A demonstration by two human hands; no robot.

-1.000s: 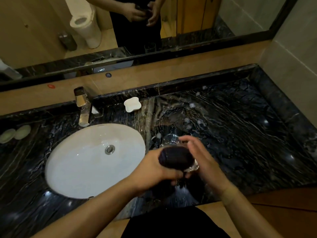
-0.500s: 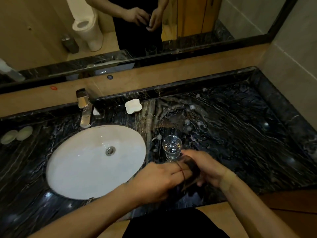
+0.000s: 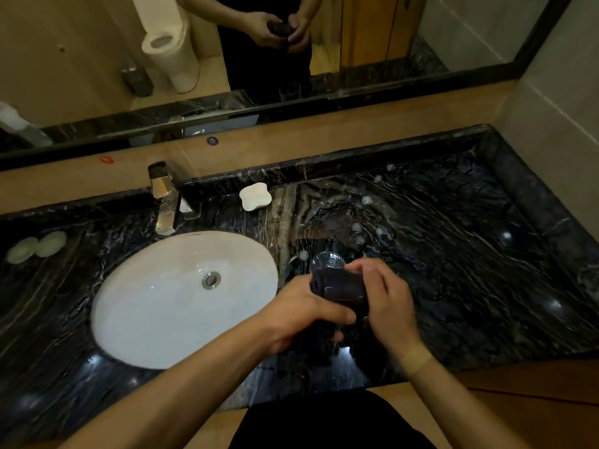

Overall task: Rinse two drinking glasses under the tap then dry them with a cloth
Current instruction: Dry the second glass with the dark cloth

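Over the counter, just right of the basin, both my hands hold a drinking glass wrapped in a dark cloth (image 3: 340, 288). Almost all of that glass is hidden by the cloth. My left hand (image 3: 301, 315) grips the cloth from the left and below. From the right, my right hand (image 3: 387, 296) closes around the wrapped glass. A second clear glass (image 3: 326, 260) stands upright on the counter directly behind my hands, with only its rim showing. The chrome tap (image 3: 163, 202) stands behind the white basin (image 3: 155, 303); no water is running.
The black marble counter (image 3: 470, 270) stretches right to a raised edge and a tiled wall. A white soap dish (image 3: 255, 196) sits by the back ledge. Two pale round pieces (image 3: 35, 247) lie far left. A mirror (image 3: 372, 43) runs along the back.
The cloth-wrapped glass dropped low behind my hands half a second ago and is now raised again, turned between both hands. The standing glass has not moved.
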